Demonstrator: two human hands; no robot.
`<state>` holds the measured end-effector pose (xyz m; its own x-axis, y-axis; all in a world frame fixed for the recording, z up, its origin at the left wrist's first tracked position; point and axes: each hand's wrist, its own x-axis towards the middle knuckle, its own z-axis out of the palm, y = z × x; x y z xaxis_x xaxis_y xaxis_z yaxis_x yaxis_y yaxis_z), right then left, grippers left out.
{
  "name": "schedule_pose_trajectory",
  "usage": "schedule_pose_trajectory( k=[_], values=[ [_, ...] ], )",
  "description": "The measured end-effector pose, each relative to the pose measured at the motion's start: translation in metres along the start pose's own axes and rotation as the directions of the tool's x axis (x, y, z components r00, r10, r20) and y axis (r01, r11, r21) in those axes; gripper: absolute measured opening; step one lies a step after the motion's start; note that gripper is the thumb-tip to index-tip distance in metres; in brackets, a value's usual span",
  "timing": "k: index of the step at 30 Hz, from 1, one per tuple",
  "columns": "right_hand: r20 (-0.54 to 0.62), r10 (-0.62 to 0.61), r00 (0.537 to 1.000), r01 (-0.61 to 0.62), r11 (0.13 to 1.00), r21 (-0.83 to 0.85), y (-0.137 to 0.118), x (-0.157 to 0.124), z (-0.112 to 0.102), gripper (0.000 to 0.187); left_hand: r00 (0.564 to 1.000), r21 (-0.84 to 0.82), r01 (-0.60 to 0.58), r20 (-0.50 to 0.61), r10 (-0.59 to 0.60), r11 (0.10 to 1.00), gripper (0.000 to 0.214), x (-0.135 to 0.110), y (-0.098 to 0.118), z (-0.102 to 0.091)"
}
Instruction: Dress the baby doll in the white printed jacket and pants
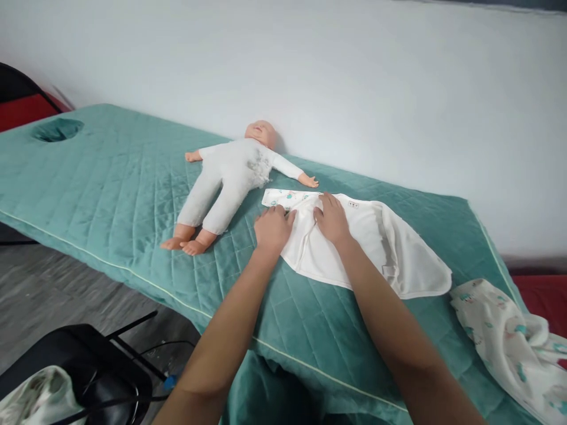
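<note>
A white baby shirt (321, 260) lies spread on the green quilted bed cover, with a small coloured print on the sleeve at its left. My left hand (271, 229) rests at the shirt's left edge, just below that sleeve, its fingers bent and its thumb apart. Near the neckline my right hand (332, 218) lies on the cloth, thumb and fingers apart. Small folds run through the fabric between both hands. Beyond my left hand a baby doll (237, 162) in a white bodysuit lies on its back, arms spread and head toward the wall.
The green cover (133, 195) has a face hole (57, 130) at the far left. A crumpled printed baby garment (509, 342) lies at the right edge. A black chair (97, 366) with cloth on it stands at lower left. A white wall (354, 88) borders the far side.
</note>
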<state>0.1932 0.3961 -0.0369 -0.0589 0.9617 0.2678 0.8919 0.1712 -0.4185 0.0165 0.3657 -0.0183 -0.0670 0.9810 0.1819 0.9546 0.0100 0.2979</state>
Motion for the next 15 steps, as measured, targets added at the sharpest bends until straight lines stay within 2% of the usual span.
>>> schedule_pose_trajectory(
  k=[5,8,10,12,15],
  values=[
    [-0.082,0.075,0.994,-0.065,0.990,0.128,0.001,0.000,0.003,0.043,0.997,0.038,0.018,0.068,-0.021,0.999,0.033,-0.010,0.005,-0.001],
    [-0.100,0.113,0.989,-0.086,0.967,0.241,0.005,-0.003,-0.008,0.043,0.995,0.015,0.067,0.076,-0.068,0.998,0.036,-0.007,0.000,-0.001],
    [-0.075,0.135,0.988,-0.110,0.956,0.273,0.018,-0.011,-0.030,0.042,0.992,-0.002,0.111,0.063,-0.111,0.994,0.038,-0.002,-0.004,-0.002],
    [-0.062,0.199,0.978,-0.179,0.956,0.234,0.042,-0.026,-0.062,0.041,0.989,-0.013,0.144,0.045,-0.143,0.990,0.038,0.001,-0.006,-0.003],
    [-0.148,0.371,0.917,-0.371,0.928,0.027,0.096,-0.061,-0.115,0.041,0.989,-0.004,0.144,0.029,-0.144,0.990,0.039,0.004,-0.006,-0.003]
  ],
)
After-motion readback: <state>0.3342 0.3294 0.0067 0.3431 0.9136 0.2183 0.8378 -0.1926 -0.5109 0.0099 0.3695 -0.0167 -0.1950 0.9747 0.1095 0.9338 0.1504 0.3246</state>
